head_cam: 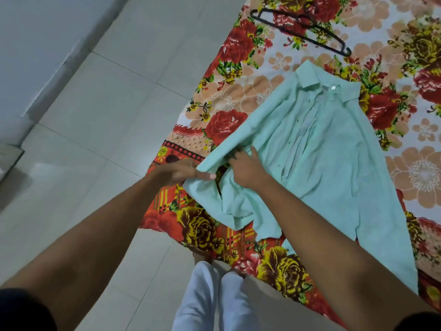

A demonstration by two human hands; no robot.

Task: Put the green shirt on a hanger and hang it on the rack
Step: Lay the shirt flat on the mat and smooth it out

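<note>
Two bare forearms are extended from the near edge over white trouser legs [210,297] and a tiled floor [107,103]. The sleeve [214,189] of the green shirt [317,149] is pinched at its cuff end by the left hand [181,173], fingers and thumb closed on the cloth. The right hand [248,168] is laid on the folded sleeve just beside it; whether cloth is gripped or only pressed cannot be told. The shirt is spread front-up on a floral bedsheet [274,266], collar [329,84] pointed away. Farther off, a dark hanger [303,32] is seen lying on the sheet, apart from the collar. No rack is in view. The step in hand is judged to be straightening the sleeve: it is best drawn outward and flat while the body is held down, so the shoulders sit square for the hanger.
</note>
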